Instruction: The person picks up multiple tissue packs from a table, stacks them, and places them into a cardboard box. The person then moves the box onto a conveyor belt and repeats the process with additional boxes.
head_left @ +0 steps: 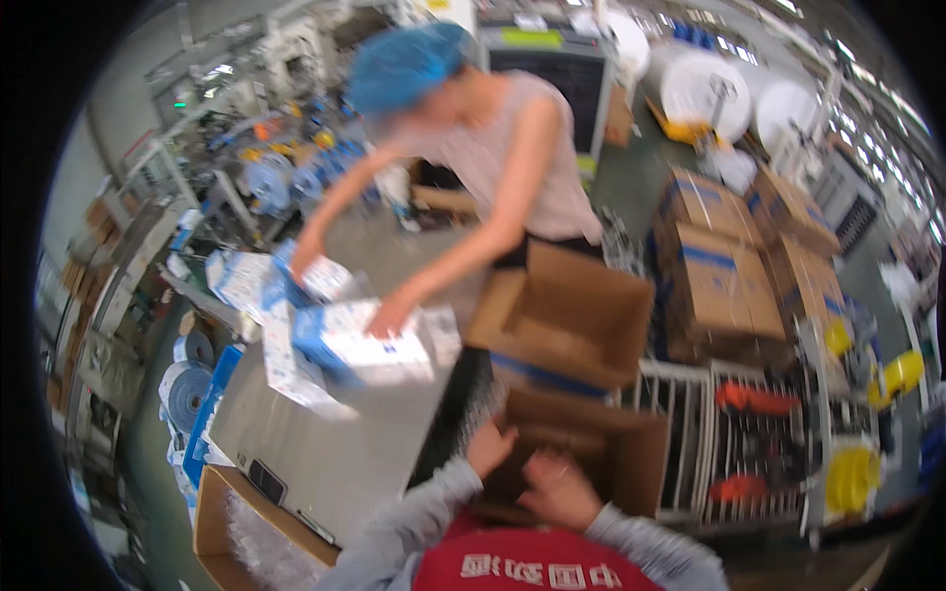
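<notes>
Pointing toward each other at the near open cardboard box (pixel 639 458), the person's left hand (pixel 489 450) and right hand (pixel 564 492) hold nothing that can be seen. The left hand's thumb stands apart from its fingers at the box's left side; the right hand's fingers are loosely bent and look slightly parted over the near part of the opening, though blur hides whether either hand touches the cardboard. Just beyond the fingers stands a second open carton (pixel 588 300) with a blue band. To the left of the fingers lies the grey tabletop (pixel 365 448), and farther off on it, ahead and left, is a white-and-blue package (pixel 350 345) with a co-worker's hand (pixel 391 313) resting on its top; the co-worker (pixel 503 128), in a blue hair cover (pixel 406 69), leans over it. Well to the left and nearer the body than the package, a dark flat device (pixel 266 481) and a thin pen-like thing (pixel 316 525) lie near the tabletop's edge, beside a carton (pixel 209 512) holding clear plastic (pixel 264 552). Right of the fingers is a roller rack (pixel 698 443) with orange-red parts (pixel 754 399); ahead and right stand strapped cartons (pixel 729 286) in a stack.
</notes>
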A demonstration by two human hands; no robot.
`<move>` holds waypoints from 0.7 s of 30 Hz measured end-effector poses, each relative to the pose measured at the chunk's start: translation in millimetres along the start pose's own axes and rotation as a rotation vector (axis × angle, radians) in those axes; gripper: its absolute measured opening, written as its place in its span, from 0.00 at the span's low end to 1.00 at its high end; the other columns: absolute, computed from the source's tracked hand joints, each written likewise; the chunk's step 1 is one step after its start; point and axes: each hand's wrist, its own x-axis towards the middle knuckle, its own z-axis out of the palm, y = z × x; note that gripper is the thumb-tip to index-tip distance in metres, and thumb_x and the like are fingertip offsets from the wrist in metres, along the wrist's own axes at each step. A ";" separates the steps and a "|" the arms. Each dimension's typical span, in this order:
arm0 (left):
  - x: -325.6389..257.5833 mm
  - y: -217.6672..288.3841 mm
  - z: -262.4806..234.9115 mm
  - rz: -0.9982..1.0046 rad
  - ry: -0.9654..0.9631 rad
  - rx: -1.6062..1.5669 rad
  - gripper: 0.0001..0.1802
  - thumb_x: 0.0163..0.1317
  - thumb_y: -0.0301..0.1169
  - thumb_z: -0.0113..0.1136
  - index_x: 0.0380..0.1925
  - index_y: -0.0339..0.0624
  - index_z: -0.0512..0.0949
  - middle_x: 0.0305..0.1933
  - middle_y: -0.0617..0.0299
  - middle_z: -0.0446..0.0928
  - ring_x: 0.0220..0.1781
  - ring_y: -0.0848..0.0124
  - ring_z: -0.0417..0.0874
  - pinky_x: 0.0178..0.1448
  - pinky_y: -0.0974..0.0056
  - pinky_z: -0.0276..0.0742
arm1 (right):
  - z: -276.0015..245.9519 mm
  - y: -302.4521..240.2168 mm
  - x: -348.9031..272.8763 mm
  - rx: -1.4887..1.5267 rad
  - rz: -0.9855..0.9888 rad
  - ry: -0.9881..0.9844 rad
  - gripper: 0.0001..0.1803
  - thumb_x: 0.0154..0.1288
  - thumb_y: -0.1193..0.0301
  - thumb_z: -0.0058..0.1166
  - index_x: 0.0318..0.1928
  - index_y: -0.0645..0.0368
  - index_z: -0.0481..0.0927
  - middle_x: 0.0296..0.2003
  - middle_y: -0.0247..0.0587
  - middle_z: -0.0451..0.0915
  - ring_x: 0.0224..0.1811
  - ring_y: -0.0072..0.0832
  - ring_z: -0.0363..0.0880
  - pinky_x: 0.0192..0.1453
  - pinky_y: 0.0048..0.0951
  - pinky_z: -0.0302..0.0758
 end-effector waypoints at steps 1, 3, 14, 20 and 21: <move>0.4 -10.1 1.0 -0.035 -0.021 -0.022 0.37 0.57 0.50 0.58 0.58 0.31 0.67 0.50 0.33 0.74 0.52 0.42 0.76 0.56 0.49 0.73 | -31.4 14.0 -30.5 -0.156 -0.015 0.253 0.36 0.48 0.54 0.61 0.54 0.65 0.72 0.59 0.57 0.67 0.65 0.53 0.62 0.69 0.55 0.55; 4.7 0.4 13.9 0.020 0.122 0.026 0.36 0.55 0.49 0.63 0.50 0.24 0.71 0.47 0.34 0.76 0.52 0.45 0.77 0.55 0.51 0.75 | -22.7 102.8 -102.5 -0.194 0.264 0.178 0.45 0.52 0.45 0.55 0.62 0.65 0.65 0.67 0.52 0.58 0.73 0.48 0.47 0.72 0.57 0.42; 15.9 -79.1 42.2 0.259 0.353 1.074 0.54 0.54 0.70 0.45 0.68 0.34 0.55 0.69 0.27 0.50 0.72 0.44 0.52 0.71 0.46 0.53 | 181.4 229.9 -163.2 0.276 1.327 0.326 0.62 0.49 0.34 0.57 0.67 0.73 0.51 0.66 0.68 0.53 0.70 0.54 0.51 0.74 0.45 0.48; 15.3 -111.8 54.4 -0.164 -0.590 -0.029 0.72 0.44 0.69 0.60 0.69 0.30 0.29 0.73 0.30 0.32 0.77 0.46 0.32 0.77 0.57 0.34 | 182.1 198.8 -163.4 0.525 1.161 0.563 0.30 0.56 0.53 0.63 0.49 0.67 0.78 0.38 0.55 0.83 0.41 0.46 0.83 0.45 0.40 0.76; 19.5 -104.3 34.5 -0.228 -0.623 -0.077 0.71 0.45 0.71 0.58 0.70 0.30 0.34 0.74 0.33 0.34 0.77 0.48 0.33 0.77 0.56 0.35 | 196.7 205.2 -158.3 0.574 1.168 0.555 0.24 0.56 0.56 0.63 0.45 0.65 0.81 0.35 0.53 0.84 0.38 0.42 0.84 0.42 0.40 0.76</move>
